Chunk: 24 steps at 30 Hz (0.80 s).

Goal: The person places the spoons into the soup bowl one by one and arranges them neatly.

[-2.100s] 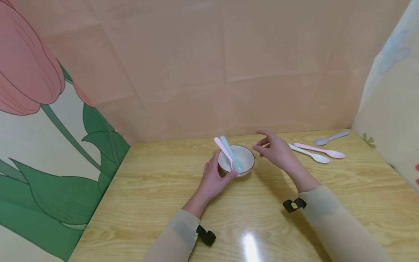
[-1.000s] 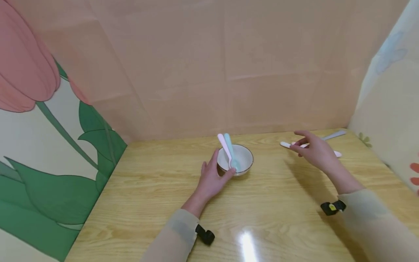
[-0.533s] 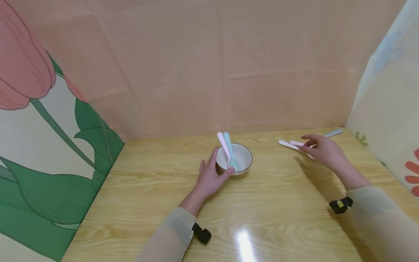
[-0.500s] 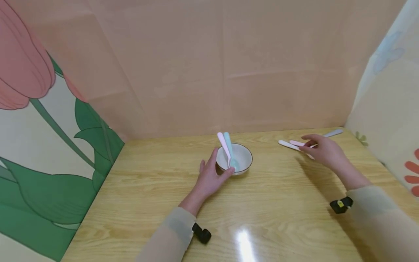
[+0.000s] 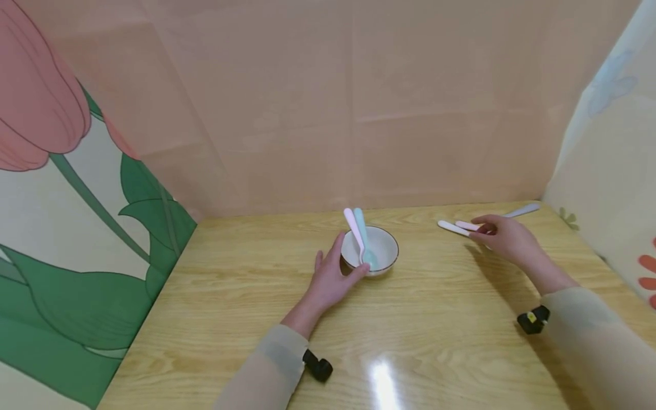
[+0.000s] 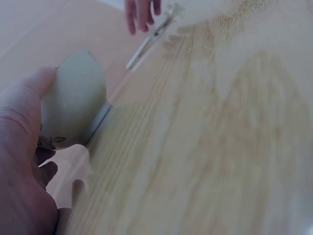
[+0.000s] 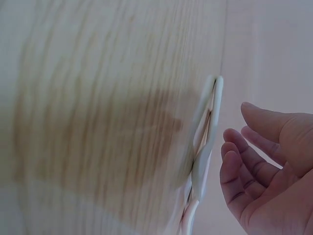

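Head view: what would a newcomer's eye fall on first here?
Probably the big pink tulip printed on the backdrop at the picture's left edge. Next comes the white bowl near the middle, gripped by the left hand, with a pink spoon and a light blue spoon leaning in it. Then the right hand, hovering over a white spoon toward the table's right rear.

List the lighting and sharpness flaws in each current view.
Head view: white glare on the table, dark shadow beneath the right hand; left wrist view: hazy, tilted, distant hand soft; right wrist view: dim, tilted, blurry-edged shadow across the wood.
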Available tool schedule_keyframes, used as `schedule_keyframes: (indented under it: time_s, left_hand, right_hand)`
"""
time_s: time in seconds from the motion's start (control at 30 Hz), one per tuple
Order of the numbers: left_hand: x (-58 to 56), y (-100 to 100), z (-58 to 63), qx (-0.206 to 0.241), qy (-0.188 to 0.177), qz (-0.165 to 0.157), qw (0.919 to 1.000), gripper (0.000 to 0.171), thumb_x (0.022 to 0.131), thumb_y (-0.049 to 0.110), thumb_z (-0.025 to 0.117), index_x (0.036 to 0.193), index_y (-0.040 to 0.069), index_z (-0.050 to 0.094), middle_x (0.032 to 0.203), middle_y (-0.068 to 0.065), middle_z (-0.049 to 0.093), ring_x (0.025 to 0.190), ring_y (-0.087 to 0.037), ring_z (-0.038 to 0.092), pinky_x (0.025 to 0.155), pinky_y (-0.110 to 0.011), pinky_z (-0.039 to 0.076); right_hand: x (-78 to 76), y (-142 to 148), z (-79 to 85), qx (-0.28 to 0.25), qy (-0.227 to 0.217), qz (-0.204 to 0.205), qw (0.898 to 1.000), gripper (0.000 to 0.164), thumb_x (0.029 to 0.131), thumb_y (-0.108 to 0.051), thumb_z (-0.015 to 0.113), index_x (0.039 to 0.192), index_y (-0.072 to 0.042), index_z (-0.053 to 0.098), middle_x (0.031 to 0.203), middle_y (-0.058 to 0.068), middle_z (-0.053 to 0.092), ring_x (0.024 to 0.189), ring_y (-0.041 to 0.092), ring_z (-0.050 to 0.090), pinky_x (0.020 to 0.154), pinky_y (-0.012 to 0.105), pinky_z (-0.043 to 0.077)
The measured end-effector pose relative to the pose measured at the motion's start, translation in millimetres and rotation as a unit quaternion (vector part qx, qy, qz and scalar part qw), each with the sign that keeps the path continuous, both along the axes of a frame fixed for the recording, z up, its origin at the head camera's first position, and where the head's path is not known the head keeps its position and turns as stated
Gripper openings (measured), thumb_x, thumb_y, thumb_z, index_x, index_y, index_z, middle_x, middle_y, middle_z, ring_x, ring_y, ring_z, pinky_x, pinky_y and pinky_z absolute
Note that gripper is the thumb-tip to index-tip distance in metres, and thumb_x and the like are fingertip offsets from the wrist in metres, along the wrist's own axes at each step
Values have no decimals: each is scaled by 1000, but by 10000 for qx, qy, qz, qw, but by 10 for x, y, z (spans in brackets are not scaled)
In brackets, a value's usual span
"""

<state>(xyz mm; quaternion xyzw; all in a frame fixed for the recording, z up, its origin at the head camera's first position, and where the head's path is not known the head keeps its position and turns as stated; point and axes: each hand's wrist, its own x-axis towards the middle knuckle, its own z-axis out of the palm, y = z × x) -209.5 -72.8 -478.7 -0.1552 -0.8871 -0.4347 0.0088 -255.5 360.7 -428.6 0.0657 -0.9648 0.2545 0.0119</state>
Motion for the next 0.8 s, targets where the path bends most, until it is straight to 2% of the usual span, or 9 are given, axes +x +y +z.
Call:
schedule_keyframes:
  time_s: [0.13,0.37,0.6,0.8]
  left_hand:
    - [6,5,-2,7,-25,-13,10000,104,103,69,66,179,22,15,180,-5,29,162,-27,35,135,-54,-5]
    - [13,9,4,1,-18,-15,10000,102,103,68,66,179,23,15,180,-5,30,162,-28,35,135,-55,-3]
    - [4,12,-2,15,7,-28,10000,101,103,67,67,179,22,17,179,-5,32,162,-25,35,135,-55,-3]
    - [15,8,11,28,-15,-17,10000,101,103,67,68,178,21,18,179,-6,32,162,-26,35,135,-54,-4]
  right_hand:
    - [-30,7,-19,11,27,25,10000,52,110,-28,72,146,8,61,119,28,74,98,38,68,78,44,49]
    - [-72,-5,-39,18,-17,-13,10000,53,110,-28,71,148,8,60,123,30,73,109,47,68,87,58,51]
    - [-88,-11,-51,-20,-45,-65,10000,52,109,-27,72,146,9,61,122,31,73,109,47,68,88,58,51]
    - [-114,4,-76,-133,-141,-105,9998,54,110,-28,72,148,9,59,126,33,71,113,50,67,93,66,50]
